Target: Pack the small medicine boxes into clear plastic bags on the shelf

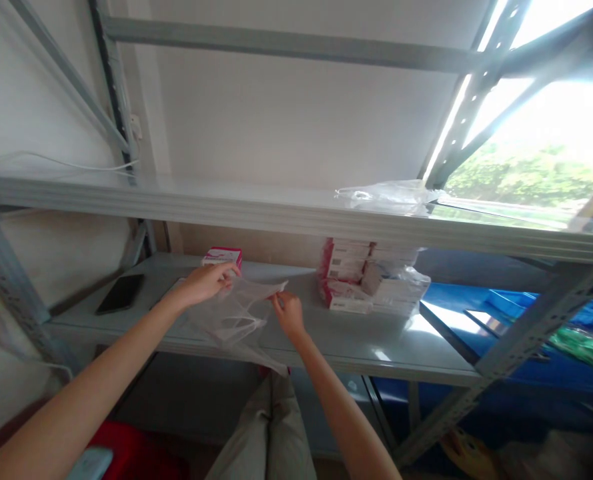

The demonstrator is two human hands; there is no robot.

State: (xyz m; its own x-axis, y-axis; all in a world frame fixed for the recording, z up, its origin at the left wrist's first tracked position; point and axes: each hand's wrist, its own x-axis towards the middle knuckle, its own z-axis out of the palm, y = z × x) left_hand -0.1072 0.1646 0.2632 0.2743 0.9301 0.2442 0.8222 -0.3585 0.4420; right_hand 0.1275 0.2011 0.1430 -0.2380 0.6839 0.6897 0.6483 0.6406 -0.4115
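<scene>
A translucent white plastic bag (pixel 236 317) with handle loops hangs spread between my hands over the front edge of the middle shelf (pixel 326 347). My right hand (pixel 289 312) pinches one upper corner of it. At the bag's other side, my left hand (pixel 209 283) has its fingers curled at the edge, seemingly gripping the film; the exact hold is partly hidden. Just behind my left hand stands a small pink-and-white box (pixel 222 255), its lower part covered by the hand. Farther right, several similar boxes (pixel 349 260) are stacked inside clear plastic bags (pixel 401 287).
A dark phone (pixel 121 293) lies on the shelf at left. Above runs the upper shelf's metal edge (pixel 256 210), with crumpled clear plastic (pixel 386 195) on top. A slanted metal post (pixel 516 333) stands at right. Something red (pixel 136 453) is low on the left.
</scene>
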